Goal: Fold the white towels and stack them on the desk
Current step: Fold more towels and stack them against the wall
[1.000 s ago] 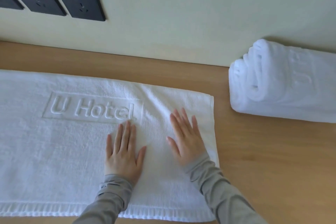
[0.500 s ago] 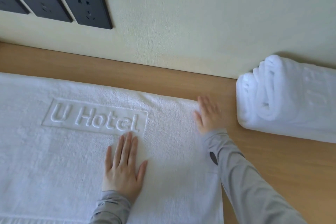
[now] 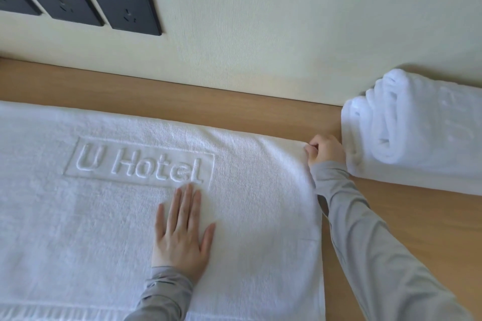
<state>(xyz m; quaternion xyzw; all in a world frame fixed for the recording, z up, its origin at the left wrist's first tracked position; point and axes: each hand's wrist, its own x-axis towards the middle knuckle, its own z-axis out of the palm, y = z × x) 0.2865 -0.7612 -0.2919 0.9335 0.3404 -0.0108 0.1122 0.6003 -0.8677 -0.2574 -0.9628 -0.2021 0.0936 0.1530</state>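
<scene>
A white towel (image 3: 78, 216) with a raised "U Hotel" mark lies spread flat on the wooden desk (image 3: 391, 211). My left hand (image 3: 182, 232) presses flat on it just below the lettering, fingers straight. My right hand (image 3: 326, 150) pinches the towel's far right corner, fingers curled round the edge. A stack of folded white towels (image 3: 417, 130) sits at the right against the wall, just beyond my right hand.
A pale wall rises right behind the desk, with dark power sockets (image 3: 122, 2) at the upper left. Bare wood shows along the wall behind the spread towel and to the right of it, in front of the folded stack.
My right hand left the flat of the towel, slid out to its far right corner and now curls round that corner. My left hand stayed pressed in place.
</scene>
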